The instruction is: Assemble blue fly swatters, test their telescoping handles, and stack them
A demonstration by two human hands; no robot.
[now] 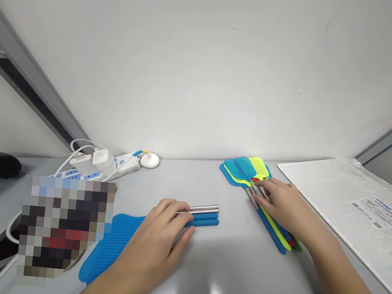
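My left hand [159, 240] rests on a blue fly swatter [110, 245] lying flat on the grey table [205, 268], its fingers curled over the blue handle and a metal rod [206, 208] beside it. My right hand [281, 201] lies on a pile of fly swatters [247, 170], blue, yellow-green and red, with fingers spread over their metal rods and handles near the heads. The handles of the pile run toward me under my right wrist.
A white power strip [111, 164] with plugged chargers and cables sits at the back left, beside a small white round base [150, 160]. A plastic-wrapped white sheet [350, 203] lies at the right. A blurred patch covers the near left. A white wall stands behind.
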